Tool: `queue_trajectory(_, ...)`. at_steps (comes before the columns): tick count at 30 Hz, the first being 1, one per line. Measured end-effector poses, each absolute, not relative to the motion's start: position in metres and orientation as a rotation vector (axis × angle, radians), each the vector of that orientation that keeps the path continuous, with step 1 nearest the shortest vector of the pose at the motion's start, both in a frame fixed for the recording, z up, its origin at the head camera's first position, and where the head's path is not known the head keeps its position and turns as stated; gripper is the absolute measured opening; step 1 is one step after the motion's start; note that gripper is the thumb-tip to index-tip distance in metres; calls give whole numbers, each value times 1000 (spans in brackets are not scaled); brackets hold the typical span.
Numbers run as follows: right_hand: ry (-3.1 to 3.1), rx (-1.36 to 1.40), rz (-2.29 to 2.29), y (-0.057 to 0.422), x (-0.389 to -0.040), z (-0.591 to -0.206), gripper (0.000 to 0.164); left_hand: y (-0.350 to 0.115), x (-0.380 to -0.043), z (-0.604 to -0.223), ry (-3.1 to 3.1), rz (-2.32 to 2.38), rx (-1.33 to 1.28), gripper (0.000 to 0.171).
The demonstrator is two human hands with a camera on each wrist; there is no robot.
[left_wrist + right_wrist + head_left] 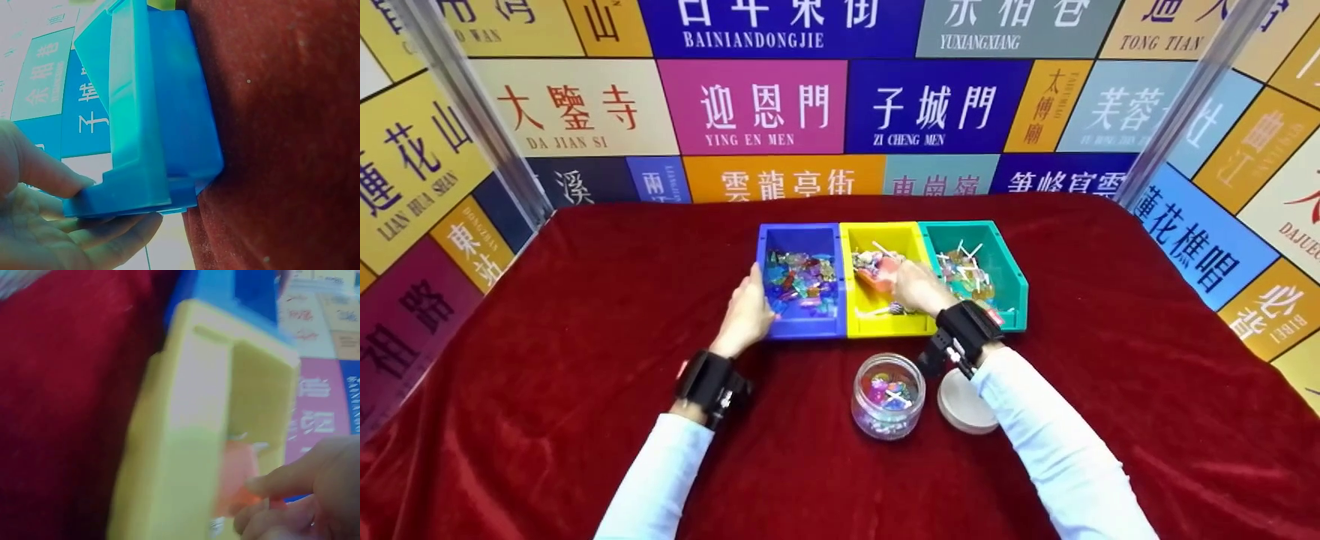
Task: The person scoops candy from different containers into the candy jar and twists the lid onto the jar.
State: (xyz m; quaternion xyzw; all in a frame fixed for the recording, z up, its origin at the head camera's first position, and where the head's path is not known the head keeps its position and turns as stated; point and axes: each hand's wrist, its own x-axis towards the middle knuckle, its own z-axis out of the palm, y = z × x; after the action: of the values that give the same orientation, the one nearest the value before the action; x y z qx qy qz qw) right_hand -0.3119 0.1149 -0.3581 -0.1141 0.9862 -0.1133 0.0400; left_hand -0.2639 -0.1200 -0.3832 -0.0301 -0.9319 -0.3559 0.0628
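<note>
My left hand point(746, 311) grips the left wall of the blue bin point(806, 328); the left wrist view shows the thumb on one side of its rim and fingers on the other. Colourful translucent pieces point(802, 281) lie inside that bin. Over the yellow bin point(885, 325), my right hand point(919, 286) pinches an orange scoop point(239, 475), which is low among white-stemmed small pieces point(866, 261). The right wrist view is blurred, so the scoop's contents cannot be made out. Joined on the right is a green bin point(1011, 289) with more white-stemmed pieces.
In front of the bins stands a clear open jar point(888, 397) partly filled with colourful pieces. Its round lid point(966, 405) lies beside it, partly beneath the right forearm. Dark red cloth point(607, 300) covers the table, and a sign-printed backdrop point(750, 105) rises behind.
</note>
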Motion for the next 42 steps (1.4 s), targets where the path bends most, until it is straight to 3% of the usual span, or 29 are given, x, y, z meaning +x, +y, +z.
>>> queue_trajectory(8, 3028, -387, -380, 111, -310, -372, 26, -121, -264, -386, -2814, -1052, -107, 73)
queue_trajectory(12, 3024, -395, -403, 111, -310, -372, 10, -122, -264, -385, -2813, -1047, -105, 72)
queue_trajectory(17, 2989, -399, -490, 116, -305, -370, 10, -121, -264, -385, -2815, -1039, -114, 73)
queue_trajectory(22, 2973, -399, -554, 119, -303, -367, 19, -121, -264, -383, -2812, -1038, -122, 72)
queue_trajectory(29, 3001, -455, -605, 122, -300, -368, 20, -121, -263, -383, -2822, -1054, -110, 78)
queue_trajectory(42, 3037, -561, -708, 127, -294, -374, 25, -122, -263, -384, -2809, -1027, -126, 71)
